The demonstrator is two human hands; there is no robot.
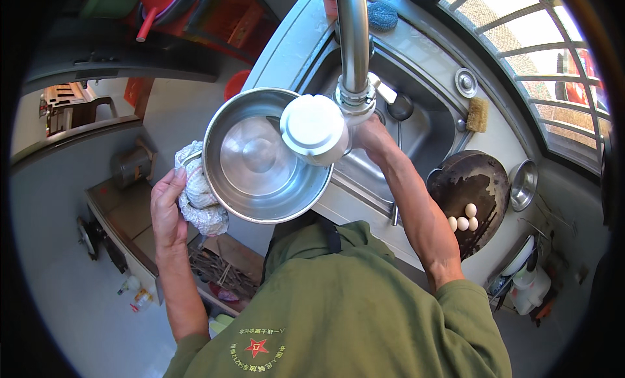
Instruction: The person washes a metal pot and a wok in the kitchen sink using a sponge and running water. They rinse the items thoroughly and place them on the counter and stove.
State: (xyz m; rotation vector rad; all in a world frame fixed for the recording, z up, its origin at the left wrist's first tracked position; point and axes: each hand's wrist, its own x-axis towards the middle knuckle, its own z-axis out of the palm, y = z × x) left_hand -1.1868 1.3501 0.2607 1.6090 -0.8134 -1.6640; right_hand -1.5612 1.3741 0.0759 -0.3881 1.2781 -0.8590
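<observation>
A stainless steel pot (259, 156) is tilted towards me at the sink's left edge, over the counter's front. My left hand (170, 202) grips a bunched white cloth (202, 199) against the pot's left side, where a loop handle shows through the folds. My right hand (368, 136) reaches over the sink (429, 102) at the pot's far right. Its fingers are hidden behind the white tap-mounted filter (313, 126), so their grip cannot be seen. The steel tap (354, 41) arches above, with the filter overlapping the pot's right rim. No food is visible inside the pot.
A black ladle (400, 107) lies in the sink. To the right, several eggs (463, 223) rest on a dark, worn round lid or pan (473, 182), beside a steel bowl (523, 185). A yellow sponge (477, 115) and blue scourer (382, 15) sit along the sink's back.
</observation>
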